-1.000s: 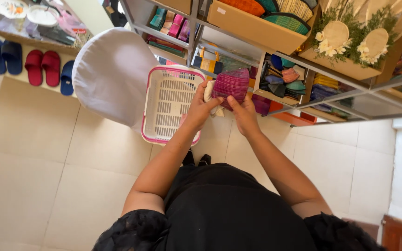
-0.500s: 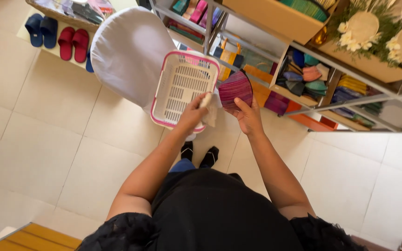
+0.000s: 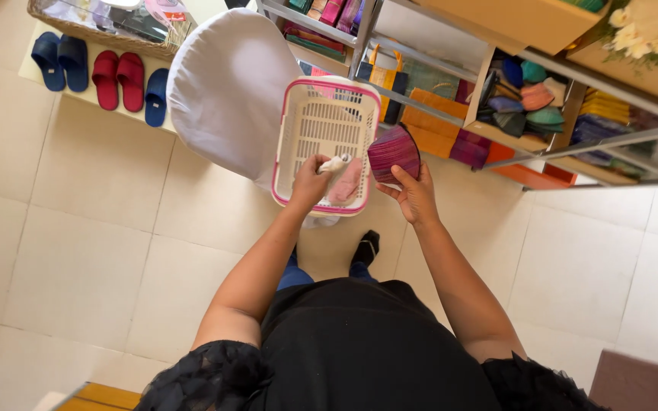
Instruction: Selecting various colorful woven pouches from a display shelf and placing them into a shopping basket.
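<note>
The right hand (image 3: 414, 196) grips a flat magenta woven pouch (image 3: 393, 153) by its lower edge; it looks light and bendable. The left hand (image 3: 310, 183) pinches a pale cloth (image 3: 336, 164) over the centre-frame basket (image 3: 292, 122).

striped magenta pouch (image 3: 392, 152) held upright, white cloth (image 3: 334, 163) bunched over basket

A white slatted basket (image 3: 327, 125) with a pink rim is seen beside a white-covered chair (image 3: 226, 87). A magenta pouch (image 3: 394, 152) with fine dark stripes is held in the right hand (image 3: 413, 199); a pale cream cloth (image 3: 334, 163) is held in the left hand (image 3: 310, 183). Navy and red slippers (image 3: 104, 72) are lined up on cream floor tiles (image 3: 62, 251). Orange, purple and teal woven goods (image 3: 527, 103) are stacked on grey metal shelves (image 3: 451, 72). A black top (image 3: 375, 350) is worn.
</note>
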